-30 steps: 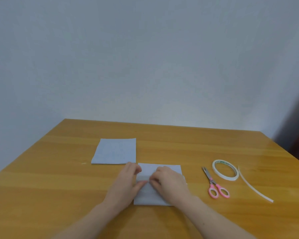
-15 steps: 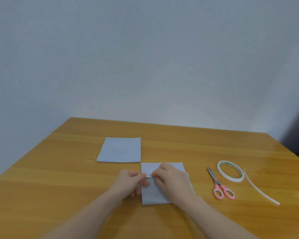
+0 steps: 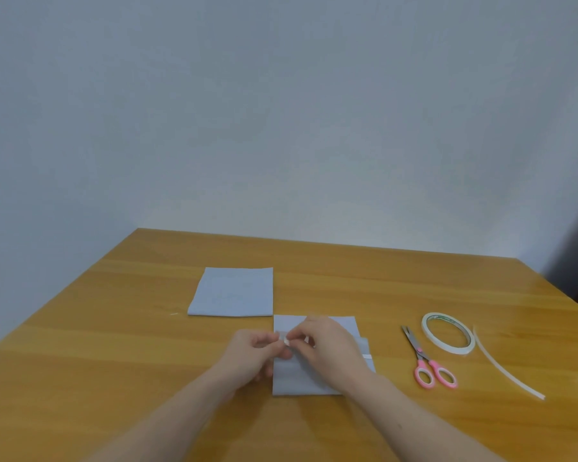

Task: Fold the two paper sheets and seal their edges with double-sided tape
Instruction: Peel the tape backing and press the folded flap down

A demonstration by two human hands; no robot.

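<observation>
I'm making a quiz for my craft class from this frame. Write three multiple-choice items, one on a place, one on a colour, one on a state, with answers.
1. Where do the scissors lie?
A. right of the near paper sheet
B. on the far paper sheet
C. left of both hands

2. What colour are the scissor handles?
A. blue
B. pink
C. black

3. What are both hands doing?
A. resting flat
B. cutting
C. pinching a small white tape piece

Answers: A, they lie beside the tape roll; B, the loops are pink; C, the left hand and right hand meet on it.
</observation>
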